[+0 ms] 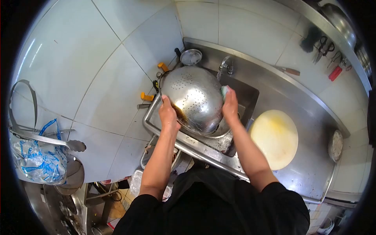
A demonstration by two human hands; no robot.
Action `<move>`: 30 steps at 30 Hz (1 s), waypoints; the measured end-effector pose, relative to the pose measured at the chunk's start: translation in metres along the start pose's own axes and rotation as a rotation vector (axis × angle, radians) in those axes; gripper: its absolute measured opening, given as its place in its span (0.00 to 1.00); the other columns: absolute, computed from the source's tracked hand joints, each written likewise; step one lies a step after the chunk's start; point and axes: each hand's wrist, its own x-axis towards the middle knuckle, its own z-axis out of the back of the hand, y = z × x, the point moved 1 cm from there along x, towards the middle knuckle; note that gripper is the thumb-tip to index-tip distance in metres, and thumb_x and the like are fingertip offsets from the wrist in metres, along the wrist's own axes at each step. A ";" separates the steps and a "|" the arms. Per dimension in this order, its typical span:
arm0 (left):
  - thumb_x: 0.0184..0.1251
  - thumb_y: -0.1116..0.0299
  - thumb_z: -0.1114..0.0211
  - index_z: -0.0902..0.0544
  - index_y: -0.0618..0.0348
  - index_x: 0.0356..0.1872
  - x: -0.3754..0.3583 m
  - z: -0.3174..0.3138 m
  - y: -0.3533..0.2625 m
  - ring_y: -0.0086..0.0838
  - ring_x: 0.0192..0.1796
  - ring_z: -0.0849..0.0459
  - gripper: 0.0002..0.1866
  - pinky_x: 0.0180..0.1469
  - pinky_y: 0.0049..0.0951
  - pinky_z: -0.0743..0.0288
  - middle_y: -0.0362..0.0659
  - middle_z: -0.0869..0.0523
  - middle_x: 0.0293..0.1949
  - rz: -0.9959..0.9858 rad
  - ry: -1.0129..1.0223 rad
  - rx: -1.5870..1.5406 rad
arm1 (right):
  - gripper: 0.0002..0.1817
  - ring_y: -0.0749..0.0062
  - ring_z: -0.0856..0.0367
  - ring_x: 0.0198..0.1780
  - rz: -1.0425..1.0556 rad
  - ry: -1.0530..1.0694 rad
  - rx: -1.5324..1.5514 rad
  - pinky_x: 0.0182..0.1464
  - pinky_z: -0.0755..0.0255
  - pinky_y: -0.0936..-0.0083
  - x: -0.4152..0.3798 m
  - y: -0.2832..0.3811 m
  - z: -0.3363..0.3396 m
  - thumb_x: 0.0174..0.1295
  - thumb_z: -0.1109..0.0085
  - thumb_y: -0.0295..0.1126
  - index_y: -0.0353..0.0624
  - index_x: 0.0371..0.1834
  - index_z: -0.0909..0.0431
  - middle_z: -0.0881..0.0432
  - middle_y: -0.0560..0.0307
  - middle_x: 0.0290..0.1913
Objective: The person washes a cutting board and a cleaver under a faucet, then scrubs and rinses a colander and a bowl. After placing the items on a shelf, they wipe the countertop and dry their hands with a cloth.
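Observation:
A large metal colander is tipped over the sink basin, its perforated rounded outside facing up. My left hand is closed on its near left rim, beside a brown, scorched-looking patch. Pressed to the colander's right side is my right hand, fingers curled round a green and white sponge, mostly hidden by the hand. Behind the colander, water runs from the faucet. Below it, part of another metal vessel and some suds show in the basin.
A round, yellow-stained cutting board lies on the steel counter to the right. A small round metal strainer or bowl stands at the back left corner. Scissors and a knife are at the wall. Tongs hang far left near a plastic bag.

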 end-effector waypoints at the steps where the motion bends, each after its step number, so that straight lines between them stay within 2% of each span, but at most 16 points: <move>1: 0.75 0.51 0.55 0.26 0.69 0.48 0.003 0.012 0.004 0.34 0.43 0.19 0.25 0.45 0.35 0.23 0.48 0.19 0.43 0.014 0.005 0.030 | 0.20 0.56 0.32 0.65 -0.277 0.087 0.039 0.66 0.41 0.70 0.016 -0.021 0.007 0.72 0.64 0.37 0.38 0.60 0.30 0.30 0.43 0.63; 2: 0.74 0.49 0.54 0.27 0.69 0.49 0.007 0.015 0.005 0.35 0.43 0.18 0.27 0.45 0.37 0.22 0.48 0.20 0.44 0.020 0.018 0.053 | 0.20 0.56 0.32 0.65 -0.283 0.077 0.041 0.66 0.41 0.70 0.013 -0.022 0.007 0.72 0.64 0.37 0.38 0.60 0.30 0.30 0.43 0.63; 4: 0.74 0.49 0.52 0.27 0.69 0.50 0.010 0.009 0.004 0.35 0.43 0.19 0.27 0.45 0.36 0.22 0.48 0.20 0.44 0.006 0.051 0.069 | 0.22 0.53 0.34 0.66 0.240 0.051 -0.194 0.67 0.43 0.70 0.017 -0.009 -0.009 0.72 0.65 0.38 0.38 0.63 0.34 0.31 0.45 0.65; 7: 0.72 0.48 0.49 0.28 0.68 0.50 0.007 0.012 0.011 0.32 0.40 0.20 0.27 0.43 0.35 0.23 0.47 0.20 0.42 -0.004 0.030 0.202 | 0.18 0.52 0.33 0.65 0.627 0.121 -0.333 0.65 0.39 0.63 -0.010 0.064 -0.034 0.70 0.60 0.36 0.41 0.58 0.28 0.30 0.44 0.63; 9: 0.74 0.51 0.51 0.26 0.69 0.47 0.004 0.011 0.012 0.31 0.40 0.19 0.25 0.42 0.33 0.23 0.47 0.19 0.40 0.011 0.126 0.207 | 0.19 0.52 0.31 0.64 0.633 0.215 -0.314 0.63 0.37 0.65 0.009 0.066 -0.042 0.70 0.59 0.37 0.41 0.56 0.27 0.27 0.43 0.61; 13: 0.74 0.51 0.51 0.26 0.69 0.48 0.002 0.028 0.000 0.33 0.40 0.18 0.25 0.43 0.35 0.22 0.48 0.19 0.41 0.049 0.118 0.104 | 0.24 0.56 0.29 0.62 -0.092 0.149 -0.076 0.65 0.40 0.71 0.069 -0.016 -0.022 0.71 0.64 0.41 0.36 0.60 0.31 0.26 0.43 0.59; 15: 0.73 0.51 0.50 0.26 0.68 0.49 0.000 0.028 -0.009 0.35 0.42 0.17 0.24 0.46 0.35 0.22 0.49 0.18 0.43 0.012 0.124 0.064 | 0.23 0.57 0.32 0.64 -0.125 0.098 -0.004 0.66 0.41 0.70 0.052 -0.043 -0.017 0.71 0.62 0.40 0.37 0.61 0.31 0.29 0.44 0.62; 17: 0.73 0.50 0.50 0.25 0.68 0.47 0.010 0.034 -0.006 0.34 0.41 0.18 0.25 0.46 0.36 0.22 0.48 0.18 0.40 -0.034 0.072 0.094 | 0.24 0.52 0.33 0.65 0.242 -0.034 -0.091 0.67 0.42 0.65 0.002 -0.018 -0.031 0.70 0.60 0.43 0.38 0.61 0.31 0.33 0.41 0.65; 19: 0.73 0.49 0.50 0.26 0.68 0.50 0.013 0.036 -0.006 0.33 0.43 0.19 0.27 0.46 0.34 0.24 0.48 0.19 0.44 -0.007 0.096 0.236 | 0.23 0.51 0.33 0.65 0.525 0.092 -0.158 0.67 0.42 0.62 -0.031 0.036 -0.046 0.67 0.55 0.43 0.42 0.60 0.28 0.35 0.44 0.67; 22: 0.71 0.48 0.48 0.25 0.69 0.52 0.018 0.050 0.006 0.30 0.43 0.21 0.28 0.45 0.32 0.26 0.46 0.19 0.44 0.011 0.147 0.510 | 0.20 0.52 0.30 0.62 0.701 0.216 -0.417 0.65 0.41 0.60 -0.021 0.079 -0.056 0.64 0.50 0.43 0.44 0.55 0.24 0.29 0.47 0.62; 23: 0.71 0.48 0.47 0.24 0.68 0.49 0.019 0.057 0.012 0.28 0.40 0.22 0.27 0.43 0.31 0.27 0.44 0.19 0.41 -0.008 0.163 0.628 | 0.20 0.51 0.29 0.61 0.616 0.288 -0.374 0.64 0.38 0.60 -0.001 0.076 -0.060 0.63 0.49 0.44 0.44 0.52 0.23 0.26 0.49 0.59; 24: 0.67 0.49 0.41 0.20 0.65 0.36 0.008 0.051 0.011 0.20 0.36 0.24 0.24 0.38 0.24 0.29 0.37 0.20 0.31 -0.029 0.123 0.653 | 0.20 0.51 0.27 0.59 0.532 0.361 -0.331 0.62 0.36 0.60 0.021 0.073 -0.063 0.62 0.48 0.45 0.45 0.50 0.21 0.23 0.51 0.57; 26: 0.66 0.50 0.39 0.19 0.66 0.36 -0.011 0.049 0.005 0.20 0.36 0.24 0.22 0.39 0.24 0.29 0.37 0.19 0.32 -0.074 0.242 0.648 | 0.22 0.55 0.22 0.53 0.070 0.497 -0.297 0.57 0.31 0.65 0.072 0.060 -0.050 0.60 0.44 0.49 0.43 0.47 0.19 0.19 0.48 0.50; 28: 0.61 0.56 0.31 0.17 0.66 0.38 -0.018 0.058 0.007 0.19 0.35 0.24 0.20 0.39 0.23 0.29 0.37 0.17 0.33 -0.110 0.391 0.587 | 0.29 0.61 0.21 0.50 -0.254 0.396 -0.126 0.53 0.29 0.67 0.098 0.020 -0.029 0.61 0.46 0.51 0.38 0.55 0.25 0.19 0.46 0.49; 29: 0.61 0.56 0.31 0.17 0.66 0.38 -0.020 0.057 0.003 0.19 0.35 0.24 0.20 0.39 0.23 0.29 0.37 0.17 0.33 -0.112 0.386 0.577 | 0.31 0.60 0.19 0.48 -0.445 0.456 -0.008 0.51 0.27 0.66 0.106 -0.027 -0.021 0.62 0.47 0.52 0.35 0.57 0.27 0.19 0.46 0.48; 30: 0.59 0.57 0.29 0.17 0.66 0.38 -0.025 0.054 -0.003 0.19 0.35 0.23 0.19 0.39 0.22 0.28 0.37 0.17 0.33 -0.116 0.441 0.594 | 0.25 0.63 0.18 0.44 -0.816 0.436 0.282 0.47 0.24 0.67 0.095 -0.055 -0.012 0.64 0.50 0.47 0.35 0.51 0.24 0.18 0.47 0.46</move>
